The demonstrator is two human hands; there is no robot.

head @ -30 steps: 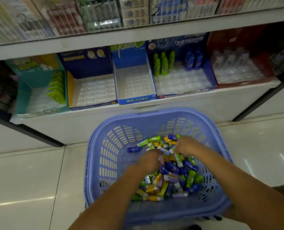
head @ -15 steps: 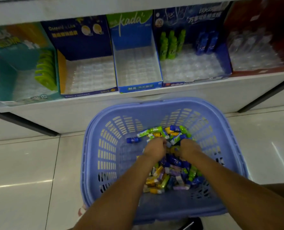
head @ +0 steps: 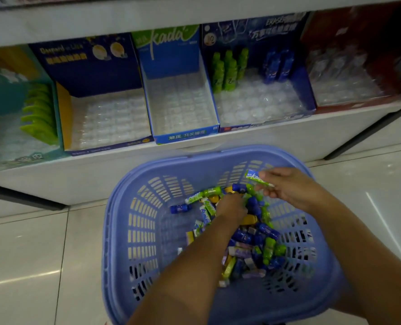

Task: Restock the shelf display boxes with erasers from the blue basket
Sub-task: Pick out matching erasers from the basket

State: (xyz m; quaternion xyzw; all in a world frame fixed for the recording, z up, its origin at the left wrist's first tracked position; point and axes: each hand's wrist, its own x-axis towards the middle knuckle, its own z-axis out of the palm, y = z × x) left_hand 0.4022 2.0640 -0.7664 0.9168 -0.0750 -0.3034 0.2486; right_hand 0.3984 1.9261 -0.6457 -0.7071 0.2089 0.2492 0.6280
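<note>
Shop aisle, tiled floor [head: 30, 254], white shelf [head: 54, 174] far. Display boxes [head: 185, 135] mostly bare trays, restock barely begun. Blue basket [head: 115, 231] near, eraser pile [head: 253, 242] heaped inside. Right hand [head: 288, 186] pinches green-white eraser [head: 257, 178] above far right rim. Left hand [head: 232, 206] buried in pile, grip cannot tell.

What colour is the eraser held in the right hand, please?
The eraser is green and white, seen best in the head view.
</note>
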